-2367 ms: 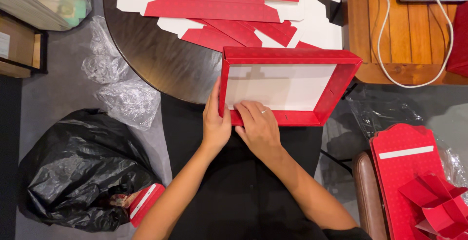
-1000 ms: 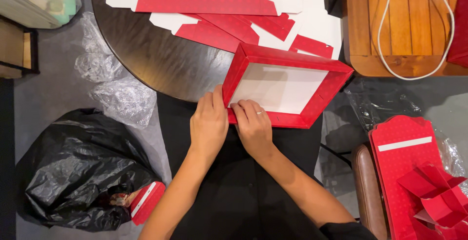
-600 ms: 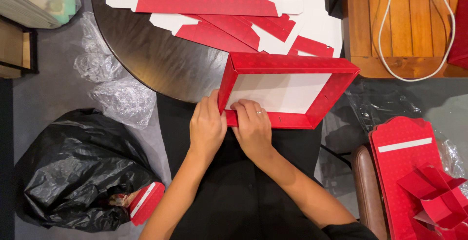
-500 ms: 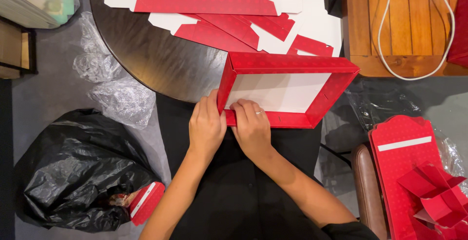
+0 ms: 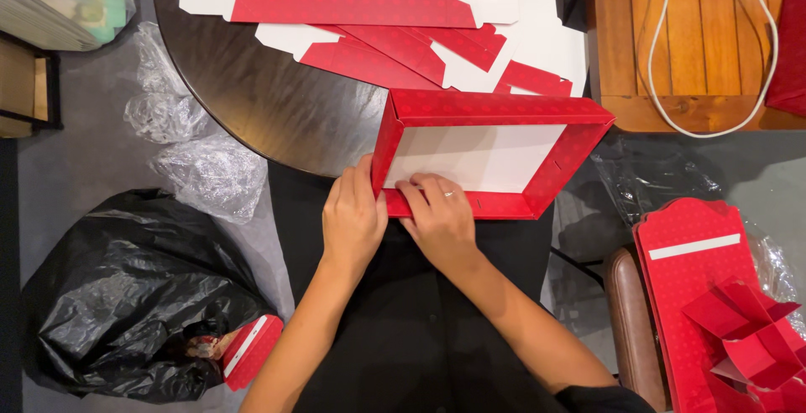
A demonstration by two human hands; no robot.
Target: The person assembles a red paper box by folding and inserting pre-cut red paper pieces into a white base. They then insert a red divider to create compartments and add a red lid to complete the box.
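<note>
Red shallow box tray (image 5: 491,154) sits half on the round worktop (image 5: 277,102), half over the lap. Looks light, thin card, creasing easily; best held by its walls. Left hand (image 5: 353,216) and right hand (image 5: 438,218) pinch the near wall.

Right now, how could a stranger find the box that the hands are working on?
Start at the round dark table. At its near edge sits the shallow red box, both hands on its near wall. Unlike the flat red sheets behind it, it has standing walls and a white floor.
</note>
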